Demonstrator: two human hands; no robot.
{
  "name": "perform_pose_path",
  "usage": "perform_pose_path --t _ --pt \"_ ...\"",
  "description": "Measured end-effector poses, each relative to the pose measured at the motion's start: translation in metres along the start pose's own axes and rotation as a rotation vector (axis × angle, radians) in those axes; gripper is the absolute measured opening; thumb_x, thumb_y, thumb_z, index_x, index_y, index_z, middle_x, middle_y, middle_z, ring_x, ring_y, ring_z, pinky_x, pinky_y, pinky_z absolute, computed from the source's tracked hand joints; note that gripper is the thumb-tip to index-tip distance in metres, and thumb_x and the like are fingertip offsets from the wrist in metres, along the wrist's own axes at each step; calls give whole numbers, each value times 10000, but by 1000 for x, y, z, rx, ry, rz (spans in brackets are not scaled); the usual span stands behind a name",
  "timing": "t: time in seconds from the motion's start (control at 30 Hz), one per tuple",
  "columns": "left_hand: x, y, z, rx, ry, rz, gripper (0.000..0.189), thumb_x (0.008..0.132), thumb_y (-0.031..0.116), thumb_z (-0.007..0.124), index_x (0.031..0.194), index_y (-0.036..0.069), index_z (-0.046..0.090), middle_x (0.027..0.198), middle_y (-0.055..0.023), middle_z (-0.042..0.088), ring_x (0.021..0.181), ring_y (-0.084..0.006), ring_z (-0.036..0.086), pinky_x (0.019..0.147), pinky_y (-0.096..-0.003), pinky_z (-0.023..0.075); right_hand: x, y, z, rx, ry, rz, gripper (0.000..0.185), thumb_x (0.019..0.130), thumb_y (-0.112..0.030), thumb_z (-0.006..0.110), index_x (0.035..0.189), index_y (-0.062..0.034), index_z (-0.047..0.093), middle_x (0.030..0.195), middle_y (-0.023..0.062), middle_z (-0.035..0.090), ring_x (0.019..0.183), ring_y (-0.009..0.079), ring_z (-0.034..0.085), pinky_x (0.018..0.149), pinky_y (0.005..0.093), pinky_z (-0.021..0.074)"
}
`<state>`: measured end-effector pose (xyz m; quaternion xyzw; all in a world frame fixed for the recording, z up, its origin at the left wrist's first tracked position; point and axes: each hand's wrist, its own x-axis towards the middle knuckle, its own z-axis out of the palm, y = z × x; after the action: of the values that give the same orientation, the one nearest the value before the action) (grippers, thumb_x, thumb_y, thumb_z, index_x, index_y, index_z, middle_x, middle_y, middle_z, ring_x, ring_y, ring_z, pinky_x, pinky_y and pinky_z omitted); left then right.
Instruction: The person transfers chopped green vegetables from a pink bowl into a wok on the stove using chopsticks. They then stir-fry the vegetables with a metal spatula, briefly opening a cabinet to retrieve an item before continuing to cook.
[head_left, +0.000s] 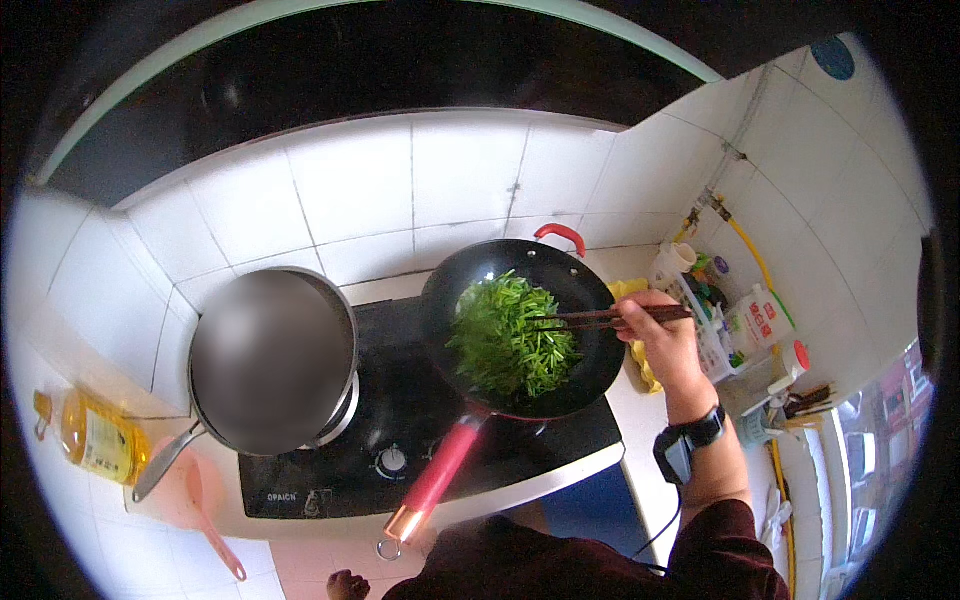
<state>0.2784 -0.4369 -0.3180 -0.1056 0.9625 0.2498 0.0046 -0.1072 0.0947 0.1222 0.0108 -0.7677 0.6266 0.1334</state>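
Note:
My right hand (654, 330) grips a pair of dark wooden chopsticks (585, 319) above the right side of a black wok (598, 352). Their tips reach into a heap of chopped green leafy vegetables (514, 337) in the wok. A pinkish-red handle (444, 469) with a copper-coloured end points from the wok toward my body; a red loop handle (562, 234) sits on its far side. My left hand (347, 585) hangs low at the bottom edge, fingers curled, with no object visible in it. It is dark and partly cut off.
The wok stands on a black gas hob (352, 480). At left are a large grey pan (346, 315) with its inside blurred, an oil bottle (105, 439) and a pink plastic dipper (196, 487). A white basket (705, 330) of packets and a yellow cloth (646, 366) lie right.

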Motion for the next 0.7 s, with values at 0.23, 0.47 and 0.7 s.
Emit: perform_pose_path --t 0.23,0.47,0.7 --pt "49 1 19 -343 -336 -375 304 844 319 659 971 43 690 976 -190 701 906 -377 671 820 -485 542 -76 10 -15 426 427 89 182 976 -191 622 1072 -36 627 967 114 695 744 212 693 615 305 576" --pt "143 26 37 -240 -482 -154 265 848 297 632 951 61 699 1006 -170 703 912 -352 675 828 -496 535 -147 27 -1 -423 22 -639 176 851 -8 689 1025 -26 681 1086 154 684 1013 294 671 836 369 555" --pt "148 14 51 40 -628 92 235 853 274 604 932 79 709 1037 -149 705 918 -327 680 835 -506 528 -227 -10 -14 -515 88 -621 273 830 -56 756 1093 -58 683 1160 163 660 1015 305 670 836 373 552"
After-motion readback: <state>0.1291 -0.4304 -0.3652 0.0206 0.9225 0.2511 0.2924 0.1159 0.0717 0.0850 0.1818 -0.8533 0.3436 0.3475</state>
